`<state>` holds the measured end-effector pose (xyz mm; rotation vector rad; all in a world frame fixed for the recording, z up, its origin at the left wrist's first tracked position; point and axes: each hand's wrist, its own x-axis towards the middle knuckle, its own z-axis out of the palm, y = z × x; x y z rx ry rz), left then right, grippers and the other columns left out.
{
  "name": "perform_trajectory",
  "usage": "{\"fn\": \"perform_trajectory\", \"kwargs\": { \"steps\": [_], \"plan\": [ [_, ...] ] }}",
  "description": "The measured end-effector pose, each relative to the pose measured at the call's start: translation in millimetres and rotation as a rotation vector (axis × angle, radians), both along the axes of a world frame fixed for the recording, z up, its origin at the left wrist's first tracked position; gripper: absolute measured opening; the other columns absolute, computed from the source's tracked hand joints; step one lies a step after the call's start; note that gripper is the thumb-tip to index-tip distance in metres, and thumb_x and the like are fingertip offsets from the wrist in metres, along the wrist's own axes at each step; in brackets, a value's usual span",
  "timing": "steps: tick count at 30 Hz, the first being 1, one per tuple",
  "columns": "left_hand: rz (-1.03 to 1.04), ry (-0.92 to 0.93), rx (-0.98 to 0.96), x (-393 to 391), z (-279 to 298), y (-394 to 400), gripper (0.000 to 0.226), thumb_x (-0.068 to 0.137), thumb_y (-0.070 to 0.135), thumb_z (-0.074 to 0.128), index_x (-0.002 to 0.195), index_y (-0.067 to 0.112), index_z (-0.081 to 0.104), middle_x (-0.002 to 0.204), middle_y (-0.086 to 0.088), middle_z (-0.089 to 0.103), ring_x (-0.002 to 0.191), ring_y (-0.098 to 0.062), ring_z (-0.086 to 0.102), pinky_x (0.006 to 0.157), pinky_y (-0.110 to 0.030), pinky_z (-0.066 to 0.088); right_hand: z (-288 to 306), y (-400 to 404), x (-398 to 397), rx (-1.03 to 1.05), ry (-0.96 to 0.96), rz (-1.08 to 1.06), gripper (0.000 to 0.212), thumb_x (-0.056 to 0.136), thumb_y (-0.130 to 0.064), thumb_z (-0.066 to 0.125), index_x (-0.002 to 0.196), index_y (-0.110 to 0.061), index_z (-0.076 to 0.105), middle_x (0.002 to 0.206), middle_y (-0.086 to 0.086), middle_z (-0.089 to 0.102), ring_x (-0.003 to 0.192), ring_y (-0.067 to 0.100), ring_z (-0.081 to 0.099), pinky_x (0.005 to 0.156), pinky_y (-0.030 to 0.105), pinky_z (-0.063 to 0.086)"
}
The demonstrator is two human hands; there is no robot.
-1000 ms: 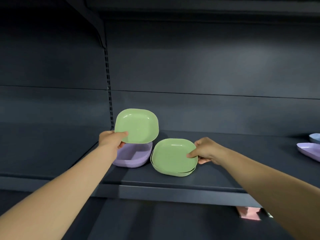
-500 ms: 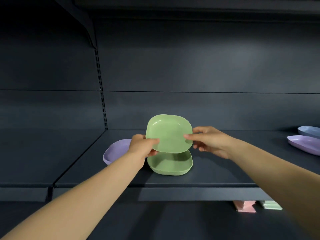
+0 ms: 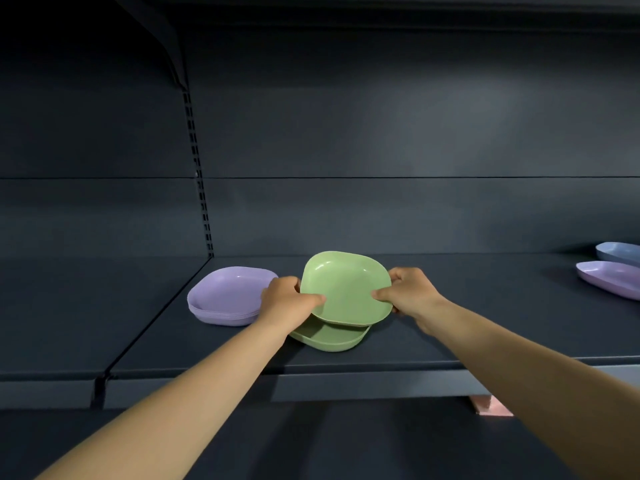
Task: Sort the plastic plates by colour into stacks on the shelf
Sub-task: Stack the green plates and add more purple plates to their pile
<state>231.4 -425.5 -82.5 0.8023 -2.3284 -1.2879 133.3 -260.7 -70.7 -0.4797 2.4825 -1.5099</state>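
Square pale-green plastic plate (image 3: 346, 289): light, stiff, slick; pinched at opposite rims by left hand (image 3: 285, 297) and right hand (image 3: 408, 292).

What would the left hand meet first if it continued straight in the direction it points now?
The left hand already grips the tilted green plate; past that, probably bare shelf, then the back panel, though depth is unclear.

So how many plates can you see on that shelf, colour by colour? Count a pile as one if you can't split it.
Green: 2, the held green plate and the lower green plate.
Purple: 2, the purple stack and the far purple plate.
Blue: 1, the blue plate.
Total: 5
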Motion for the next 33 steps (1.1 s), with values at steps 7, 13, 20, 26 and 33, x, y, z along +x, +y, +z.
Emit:
{"fn": "perform_trajectory", "kwargs": {
  "steps": [7,13,20,26,33],
  "plan": [
    [-0.001,0.014,0.018,4,-3,-4,0.029,0.075,0.026,0.072,0.086,0.003,0.058,0.093,-0.008,0.062,0.086,-0.023,0.055,0.068,-0.031,0.042,-1,-2,1,-0.007,-0.018,0.012,0.016,0.081,-0.006,0.068,0.096,-0.005,0.063,0.073,0.005,0.06,0.052,0.015,0.046,0.047,0.022,0.037],
    [-0.029,0.0,0.057,11,5,-12,0.035,0.077,0.019,0.071,0.101,-0.002,0.059,0.103,-0.015,0.065,0.082,-0.023,0.055,0.07,-0.03,0.042,-4,-3,12,0.013,-0.047,0.052,0.022,0.078,-0.008,0.067,0.099,-0.004,0.061,0.07,0.006,0.054,0.048,0.013,0.044,0.044,0.022,0.033],
    [-0.058,-0.04,0.082,19,1,-9,0.033,0.077,0.015,0.071,0.104,0.005,0.056,0.105,-0.01,0.063,0.096,-0.025,0.058,0.072,-0.029,0.043,-13,-2,22,0.013,0.001,0.096,0.031,0.071,-0.012,0.074,0.1,-0.012,0.063,0.09,0.002,0.068,0.076,0.016,0.063,0.064,0.028,0.051],
    [-0.074,-0.069,0.115,24,-6,1,0.046,0.076,0.01,0.073,0.114,0.012,0.047,0.107,-0.003,0.054,0.094,-0.019,0.049,0.07,-0.025,0.038,-19,3,26,0.092,0.023,0.075,0.046,0.067,-0.013,0.081,0.105,-0.019,0.055,0.101,-0.001,0.061,0.092,0.016,0.06,0.071,0.027,0.049],
    [-0.164,-0.124,0.084,22,-6,3,0.057,0.078,0.003,0.07,0.128,0.018,0.048,0.088,0.012,0.046,0.092,-0.013,0.045,0.075,-0.022,0.035,-23,4,14,0.14,-0.068,0.181,0.064,0.069,-0.01,0.081,0.124,-0.027,0.052,0.115,0.0,0.058,0.103,0.02,0.057,0.076,0.027,0.048]
  ]
}}
